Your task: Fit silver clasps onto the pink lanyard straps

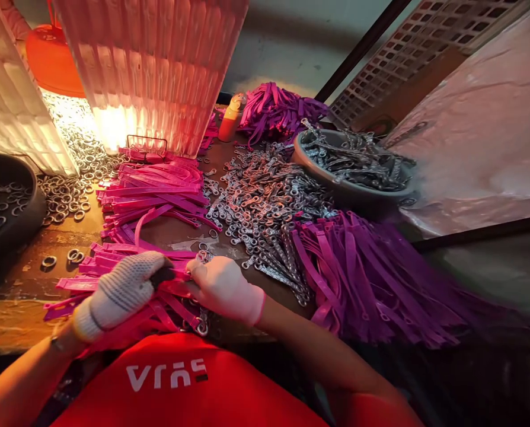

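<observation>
Near the table's front edge, a pink strap [179, 273] runs between my two gloved hands. My left hand [121, 289], in a knitted glove with grey stripes, is closed on the strap, its thumb pointing right. My right hand [227, 287], in a white glove, pinches the strap at its fingertips; any small part there is hidden. Beneath both hands lie more pink straps [91, 267], with a few metal rings at their ends [201, 326]. Just beyond is a stacked bundle of pink straps [158, 187]. Silver metal links [269, 196] are heaped ahead of my right hand.
Purple straps [354, 267] spread over the table's right edge. A grey bowl [312, 160] of metal pieces stands behind them. Loose rings [74, 255] and a dark bowl [34, 216] are left. Translucent corrugated panels [158, 65], an orange bottle [230, 121] and more purple straps [276, 110] stand behind.
</observation>
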{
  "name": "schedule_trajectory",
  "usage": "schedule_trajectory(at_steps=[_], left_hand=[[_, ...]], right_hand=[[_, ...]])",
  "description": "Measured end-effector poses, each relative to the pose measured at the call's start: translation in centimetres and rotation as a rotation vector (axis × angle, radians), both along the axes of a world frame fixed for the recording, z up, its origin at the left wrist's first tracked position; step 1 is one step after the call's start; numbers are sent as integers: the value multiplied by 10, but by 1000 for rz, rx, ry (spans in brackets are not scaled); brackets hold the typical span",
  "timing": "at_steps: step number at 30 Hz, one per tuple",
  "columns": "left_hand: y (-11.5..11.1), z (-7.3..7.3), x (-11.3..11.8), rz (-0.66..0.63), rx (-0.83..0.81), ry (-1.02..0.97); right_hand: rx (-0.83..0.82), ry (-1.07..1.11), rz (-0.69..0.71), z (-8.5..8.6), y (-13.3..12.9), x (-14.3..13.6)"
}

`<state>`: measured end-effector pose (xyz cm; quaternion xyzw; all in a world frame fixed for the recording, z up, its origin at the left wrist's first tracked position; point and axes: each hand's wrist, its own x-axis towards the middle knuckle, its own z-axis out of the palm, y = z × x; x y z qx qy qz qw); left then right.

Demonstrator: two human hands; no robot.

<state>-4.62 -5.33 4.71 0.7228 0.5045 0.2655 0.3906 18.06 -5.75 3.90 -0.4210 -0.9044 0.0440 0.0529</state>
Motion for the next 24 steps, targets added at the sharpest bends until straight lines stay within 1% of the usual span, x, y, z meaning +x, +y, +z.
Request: schedule_trajectory(at_steps=[1,3,4,5,6,7,8,10,11,13,15,16,17,19,21,24], left_hand=[[3,4,-12,9,47,41],[6,8,-32,71,126,81],[5,8,-38,132,114,52],[4,8,-41,195,54,-10],[3,7,-41,263,-45,-105],[2,6,-38,320,-186,-231],[1,5,-31,359,-343,-370],[4,3,-15,394,-594,-606],[6,2,-6,391,-692,-698],[12,3,9,352,-871,-835],[17,5,17,311,-1024,-957],[18,5,19,290,-1077,-999],[17,6,18,274,-1095,-1012],[13,6,16,250,-1062,-984],[7,3,11,227,-1004,-913],[-4,-2,8,236,-926,-848]], right_hand=[[-43,41,-25,4,-2,6],[-195,160,-13,11,0,23],[-276,237,-3,13,5,33],[-335,311,-16,13,15,43],[-367,362,-61,12,27,52],[-336,388,-177,8,44,60],[-283,349,-307,3,63,65],[-156,133,-567,-13,104,68],[-101,29,-660,-22,124,65],[-63,-77,-721,-40,155,56],[-66,-92,-719,-55,173,47],[-71,-80,-713,-61,177,44],[-73,-66,-709,-66,178,43],[-74,-24,-696,-71,176,46],[-63,32,-682,-72,169,52],[-16,119,-663,-64,148,56]])
